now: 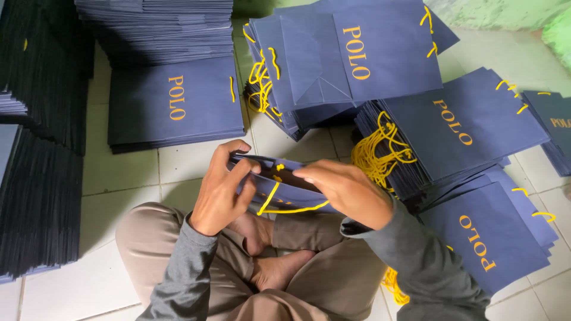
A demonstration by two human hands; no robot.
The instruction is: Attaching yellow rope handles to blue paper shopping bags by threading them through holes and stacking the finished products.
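Far left: tall stacks of flat dark sheets (pixel 37 196), packed edge-on against the wall side, standing on the white tiled floor (pixel 119 172).

Upper left: a pile of flattened navy paper bags (pixel 172 104) with gold lettering, a higher pile of the same stock (pixel 157 27) just behind it.

Centre, low: a seated person, legs crossed, in tan trousers (pixel 333 279) and grey sleeves. The left hand (pixel 221 190) grips the near left rim of a navy paper bag (pixel 285 191) held over the lap, thumb on the outer face and fingers curled over the mouth. The right hand (pixel 345 191) lies on the right part of the same rim, fingers bent down over the edge and pinching it. A yellow cord handle (pixel 279 202) hangs in a loop from the bag's mouth (nothing else can be made out inside the bag).

Upper centre: a slumped heap of finished bags (pixel 351 53), yellow cords spilling at its left edge.

Right: a fanned stack of finished bags (pixel 461 128) with a thick tangle of yellow cords toward the person; below it another stack (pixel 488 235), touching the right sleeve.

Far right: the corner of one more bag pile (pixel 556 128).
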